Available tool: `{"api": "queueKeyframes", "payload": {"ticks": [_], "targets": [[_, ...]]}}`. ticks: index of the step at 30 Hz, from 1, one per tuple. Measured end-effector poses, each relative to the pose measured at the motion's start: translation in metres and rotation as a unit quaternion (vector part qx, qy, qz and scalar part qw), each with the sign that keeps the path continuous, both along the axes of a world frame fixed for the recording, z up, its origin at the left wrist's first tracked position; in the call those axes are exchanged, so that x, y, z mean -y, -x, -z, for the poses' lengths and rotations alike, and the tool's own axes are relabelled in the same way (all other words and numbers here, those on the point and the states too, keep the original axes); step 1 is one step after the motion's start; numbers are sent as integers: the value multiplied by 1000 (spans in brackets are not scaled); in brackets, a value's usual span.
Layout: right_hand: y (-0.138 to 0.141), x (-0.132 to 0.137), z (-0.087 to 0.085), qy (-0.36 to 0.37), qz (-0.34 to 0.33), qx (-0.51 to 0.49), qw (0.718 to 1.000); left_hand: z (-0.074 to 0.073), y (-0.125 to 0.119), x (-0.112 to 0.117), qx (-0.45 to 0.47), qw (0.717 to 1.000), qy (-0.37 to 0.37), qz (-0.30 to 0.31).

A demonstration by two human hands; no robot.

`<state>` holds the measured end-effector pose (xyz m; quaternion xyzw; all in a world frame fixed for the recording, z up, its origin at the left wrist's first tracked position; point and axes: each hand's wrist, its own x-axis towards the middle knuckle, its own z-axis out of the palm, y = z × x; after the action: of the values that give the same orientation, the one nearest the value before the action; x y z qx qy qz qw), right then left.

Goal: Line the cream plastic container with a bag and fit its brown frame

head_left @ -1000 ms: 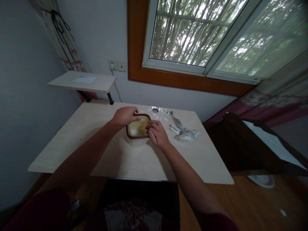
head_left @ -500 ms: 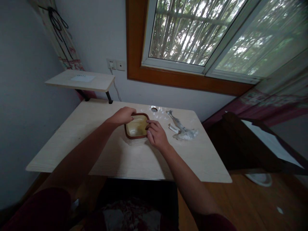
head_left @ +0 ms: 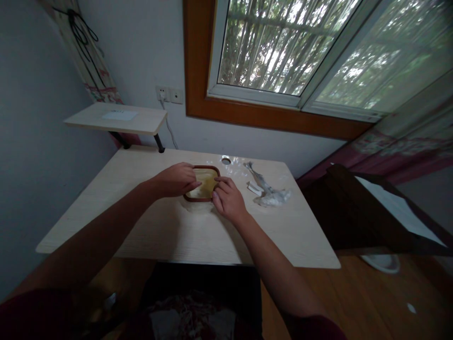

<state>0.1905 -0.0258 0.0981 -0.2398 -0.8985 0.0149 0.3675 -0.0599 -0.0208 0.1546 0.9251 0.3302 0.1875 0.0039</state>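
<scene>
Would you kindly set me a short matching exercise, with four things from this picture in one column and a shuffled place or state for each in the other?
Things:
1. Container
2. Right hand
3. Crumpled plastic
4. Wall sockets

Places or states:
A. left of the brown window frame
B. on the desk, beside a small white item
C. has a brown rim
D. at the container's right edge

Pairs: 1-C; 2-D; 3-B; 4-A
</scene>
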Motion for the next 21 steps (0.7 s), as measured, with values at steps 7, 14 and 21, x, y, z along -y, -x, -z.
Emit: {"api": "queueKeyframes", "payload": {"ticks": [7, 14, 21], "targets": [[0, 1, -5, -11, 13, 28, 999, 6, -3, 10, -66, 997, 11, 33], [-3, 1, -8, -26, 9, 49, 998, 9, 0, 7, -22, 998, 3, 51], [-3, 2, -9, -27, 15, 60, 998, 15, 12, 12, 19, 999, -26, -5]]}}
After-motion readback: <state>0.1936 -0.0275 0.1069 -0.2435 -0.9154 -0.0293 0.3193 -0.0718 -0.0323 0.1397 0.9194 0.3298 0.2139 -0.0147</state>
